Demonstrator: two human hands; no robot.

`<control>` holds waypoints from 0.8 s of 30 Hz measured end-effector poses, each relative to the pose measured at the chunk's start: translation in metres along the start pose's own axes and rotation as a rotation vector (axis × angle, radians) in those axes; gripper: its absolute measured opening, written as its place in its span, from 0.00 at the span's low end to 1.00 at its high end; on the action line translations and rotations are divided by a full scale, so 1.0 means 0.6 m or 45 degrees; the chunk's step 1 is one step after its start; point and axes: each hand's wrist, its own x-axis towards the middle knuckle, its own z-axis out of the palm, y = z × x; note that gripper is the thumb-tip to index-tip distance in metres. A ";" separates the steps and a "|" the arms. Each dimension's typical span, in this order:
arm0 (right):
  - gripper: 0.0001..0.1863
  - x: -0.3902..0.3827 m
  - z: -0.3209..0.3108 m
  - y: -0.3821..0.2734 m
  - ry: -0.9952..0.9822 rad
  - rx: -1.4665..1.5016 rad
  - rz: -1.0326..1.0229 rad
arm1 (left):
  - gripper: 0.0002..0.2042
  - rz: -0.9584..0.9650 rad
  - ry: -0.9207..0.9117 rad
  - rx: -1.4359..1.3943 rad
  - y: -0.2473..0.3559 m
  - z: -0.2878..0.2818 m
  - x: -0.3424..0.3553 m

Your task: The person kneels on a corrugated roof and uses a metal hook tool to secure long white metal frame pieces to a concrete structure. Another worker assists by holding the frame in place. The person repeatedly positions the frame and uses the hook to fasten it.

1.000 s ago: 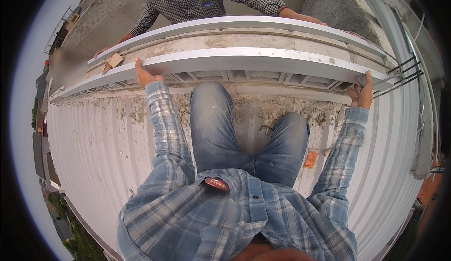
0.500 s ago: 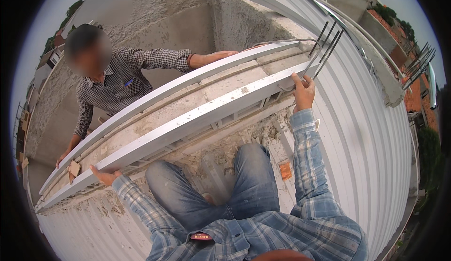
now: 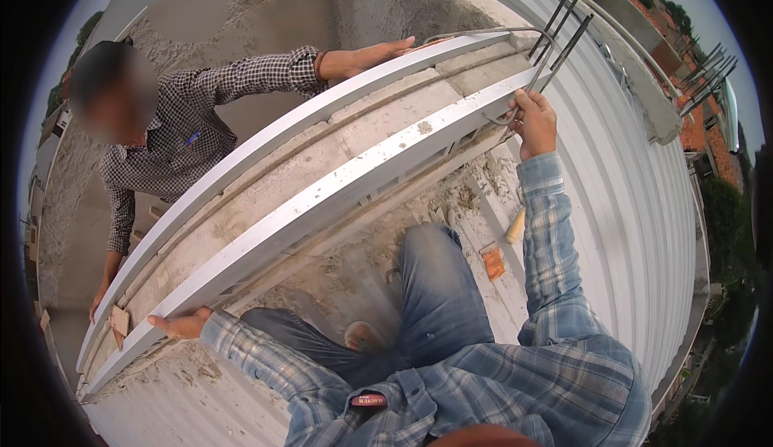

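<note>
From up here the corrugated metal roof (image 3: pixel 636 205) fills the frame from 1 o'clock round to 7 o'clock, and I'm standing on it beside a mortar-topped wall (image 3: pixel 354 153) that runs from 8 o'clock up to 1 o'clock. Clamped along each face of that wall is a long aluminium straightedge; the near straightedge (image 3: pixel 322 205) is the one in my hands, the far straightedge (image 3: pixel 266 137) is on the co-worker's side. My right hand (image 3: pixel 533 121), at 1 o'clock, is clenched round the near bar's end beside the jutting rebar (image 3: pixel 564 36). My left hand (image 3: pixel 181 324), at 8 o'clock, lies flat and open-fingered against the bar's lower end, pressing more than gripping. The co-worker's hand (image 3: pixel 378 52) rests on the far bar at 12 o'clock.

I judge the bar stiff, fairly light for its length, smooth and liable to slide on wet mortar; the two ends are the sensible holds. A wooden-handled tool (image 3: pixel 515 225) and an orange brick piece (image 3: pixel 493 262) lie on the roof near centre. I see no containers.
</note>
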 end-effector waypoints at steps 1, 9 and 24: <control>0.13 0.000 0.004 0.003 0.003 0.051 0.012 | 0.50 0.037 -0.002 -0.008 0.006 0.002 -0.005; 0.15 0.002 0.042 0.021 0.220 0.188 -0.083 | 0.49 0.054 0.038 -0.075 -0.023 -0.004 0.020; 0.17 -0.017 0.081 0.021 0.451 0.225 -0.305 | 0.48 -0.086 -0.080 -0.085 -0.003 -0.021 0.035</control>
